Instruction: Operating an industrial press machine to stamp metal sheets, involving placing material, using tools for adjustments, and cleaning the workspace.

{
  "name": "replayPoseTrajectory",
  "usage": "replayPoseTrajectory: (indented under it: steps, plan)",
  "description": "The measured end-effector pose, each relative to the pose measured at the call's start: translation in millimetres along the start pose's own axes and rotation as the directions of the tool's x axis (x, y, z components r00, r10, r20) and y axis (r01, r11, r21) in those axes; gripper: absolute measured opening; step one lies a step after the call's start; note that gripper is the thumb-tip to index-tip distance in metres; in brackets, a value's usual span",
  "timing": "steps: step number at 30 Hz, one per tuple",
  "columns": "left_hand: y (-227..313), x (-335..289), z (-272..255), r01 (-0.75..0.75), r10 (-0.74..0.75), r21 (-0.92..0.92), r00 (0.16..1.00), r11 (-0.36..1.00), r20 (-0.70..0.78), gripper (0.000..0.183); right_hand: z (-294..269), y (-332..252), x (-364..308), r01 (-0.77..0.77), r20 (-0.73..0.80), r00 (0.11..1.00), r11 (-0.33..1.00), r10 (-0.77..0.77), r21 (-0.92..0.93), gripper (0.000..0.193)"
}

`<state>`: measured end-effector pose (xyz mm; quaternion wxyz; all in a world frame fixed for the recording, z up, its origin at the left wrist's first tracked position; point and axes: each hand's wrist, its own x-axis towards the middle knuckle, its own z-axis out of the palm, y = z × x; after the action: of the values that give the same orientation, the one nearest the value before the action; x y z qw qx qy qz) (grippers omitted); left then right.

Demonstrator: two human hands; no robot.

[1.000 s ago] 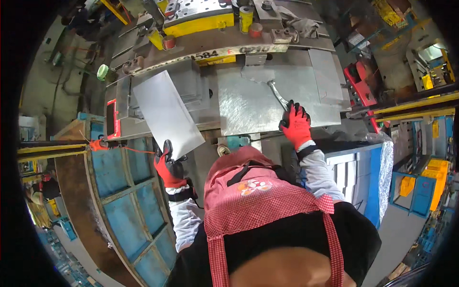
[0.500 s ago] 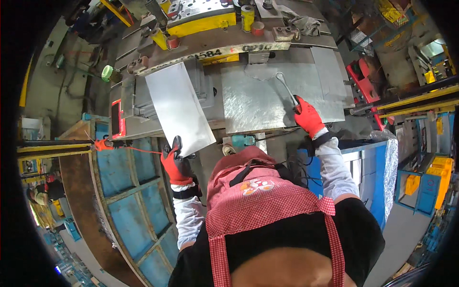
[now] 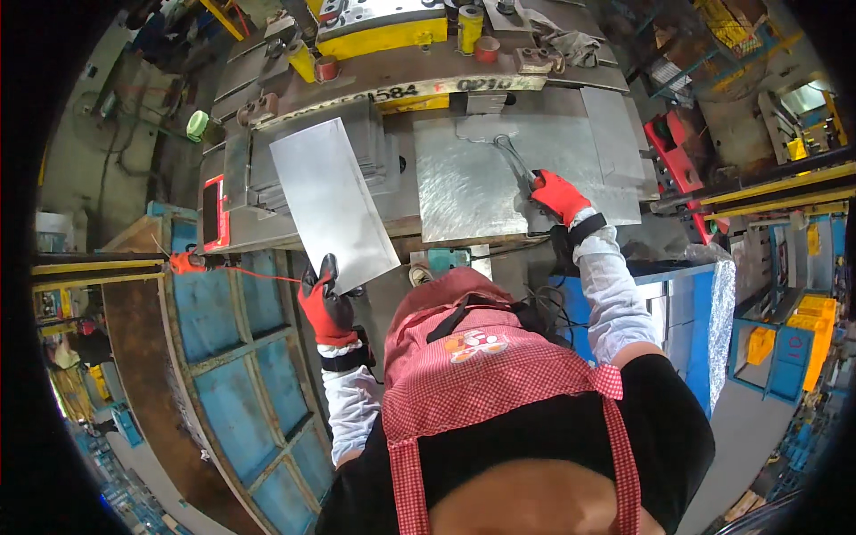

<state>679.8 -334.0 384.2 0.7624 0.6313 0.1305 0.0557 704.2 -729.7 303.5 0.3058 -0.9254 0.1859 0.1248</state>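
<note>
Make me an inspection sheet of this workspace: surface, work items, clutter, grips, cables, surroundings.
Surface: shiny metal plate on the metal bench.
Work items: metal sheet, partly covering the sheet stack; metal tool over the plate, contact unclear.
Clutter: crumpled grey cloth on the bench's far side.
Grips: left grip holds the sheet's near end; right grip holds the tool; both gloved.
Cables: orange cord at left.
Surroundings: blue framed panel at left.

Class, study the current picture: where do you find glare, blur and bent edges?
Head view: streaky glare across the broad metal plate; head view: metal tool in the right hand looks smeared, perhaps by motion; head view: fisheye distortion curves the blue-panelled frame, and corners go black.
</note>
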Motion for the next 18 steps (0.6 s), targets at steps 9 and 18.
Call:
replayPoseTrajectory:
  steps: [9, 18]
  plan:
    - [-14, 5, -24, -0.052, 0.027, 0.228, 0.994, 0.972, 0.110, 0.022, 11, 23, -28, -0.428, 0.382, 0.841, -0.038, -0.383, 0.903, 0.029]
    - [-17, 22, -18, -0.114, 0.074, 0.210, 0.980, 0.971, 0.187, 0.021, -5, 50, -56, -0.198, 0.248, 0.967, 0.793, 0.061, 0.576, 0.036]
